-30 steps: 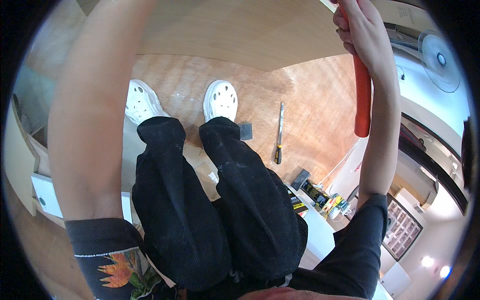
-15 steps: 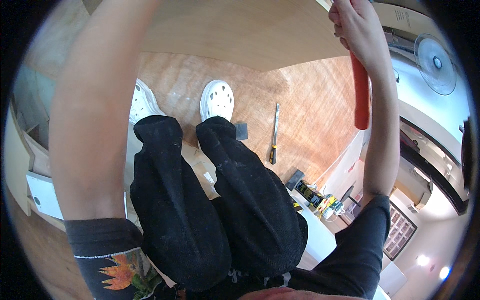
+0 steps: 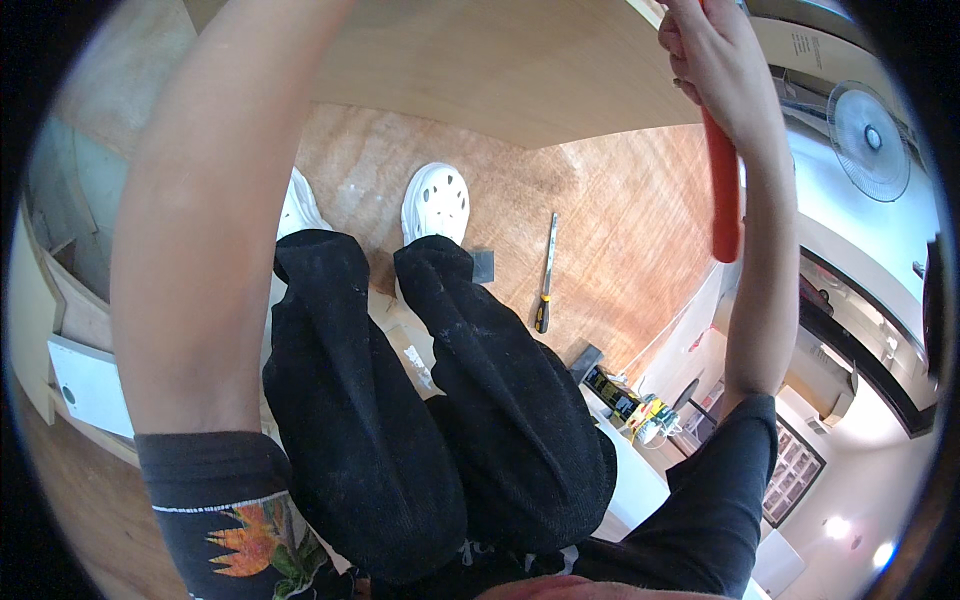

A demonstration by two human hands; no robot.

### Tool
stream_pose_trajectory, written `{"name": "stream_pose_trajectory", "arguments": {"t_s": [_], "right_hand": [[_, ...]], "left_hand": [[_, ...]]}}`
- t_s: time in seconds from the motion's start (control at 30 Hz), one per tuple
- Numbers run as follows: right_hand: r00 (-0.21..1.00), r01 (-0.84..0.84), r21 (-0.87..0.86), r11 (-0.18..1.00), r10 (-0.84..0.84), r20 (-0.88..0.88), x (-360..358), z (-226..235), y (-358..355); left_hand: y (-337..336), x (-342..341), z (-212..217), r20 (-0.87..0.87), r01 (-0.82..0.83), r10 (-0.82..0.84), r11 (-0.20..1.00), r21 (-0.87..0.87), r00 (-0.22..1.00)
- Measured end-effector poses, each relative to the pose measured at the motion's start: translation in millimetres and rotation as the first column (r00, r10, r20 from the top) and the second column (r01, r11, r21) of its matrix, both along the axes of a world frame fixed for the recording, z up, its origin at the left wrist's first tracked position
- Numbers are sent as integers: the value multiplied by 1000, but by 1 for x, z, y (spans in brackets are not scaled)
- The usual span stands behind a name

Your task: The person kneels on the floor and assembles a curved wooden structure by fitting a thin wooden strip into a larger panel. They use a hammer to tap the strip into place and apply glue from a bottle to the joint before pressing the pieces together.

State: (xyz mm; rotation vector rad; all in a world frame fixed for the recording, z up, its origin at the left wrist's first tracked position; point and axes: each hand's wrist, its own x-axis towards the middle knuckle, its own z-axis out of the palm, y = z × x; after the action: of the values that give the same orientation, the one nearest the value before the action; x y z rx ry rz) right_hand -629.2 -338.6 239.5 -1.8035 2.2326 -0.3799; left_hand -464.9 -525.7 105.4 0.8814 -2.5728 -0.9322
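My right hand (image 3: 716, 58), at the upper right, is closed round a tool with a long orange-red handle (image 3: 722, 190). The handle's end hangs down beside my forearm; the tool's head lies outside the picture, so its kind is hidden. Close to this hand is the edge of a large light-wood panel (image 3: 500, 60), which spans the top. My left forearm (image 3: 205, 240) reaches up past the upper edge, and the left hand is out of sight.
On the wooden floor (image 3: 620, 220) lie a slim metal file-like tool with a black and yellow handle (image 3: 542, 312) and a small dark block (image 3: 483, 266). My white clogs (image 3: 437, 200) stand before the panel. A fan (image 3: 868, 140) and boxes are at the right.
My left forearm has shifted slightly to the right. The right hand keeps its hold on the orange handle, almost in the same place.
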Motion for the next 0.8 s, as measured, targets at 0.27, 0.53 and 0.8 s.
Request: {"name": "stream_pose_trajectory", "arguments": {"t_s": [0.27, 0.53, 0.8], "right_hand": [[995, -5, 105, 994, -5, 96, 4, 16, 6], [989, -53, -112, 992, 68, 134, -13, -108, 161], [983, 153, 212, 965, -127, -135, -35, -321, 308]], "left_hand": [[-1, -5, 4, -15, 16, -16, 1000, -5, 1000], [3, 2, 30, -34, 68, -66, 996, 55, 997], [29, 13, 38, -66, 148, -141, 982, 119, 988]]}}
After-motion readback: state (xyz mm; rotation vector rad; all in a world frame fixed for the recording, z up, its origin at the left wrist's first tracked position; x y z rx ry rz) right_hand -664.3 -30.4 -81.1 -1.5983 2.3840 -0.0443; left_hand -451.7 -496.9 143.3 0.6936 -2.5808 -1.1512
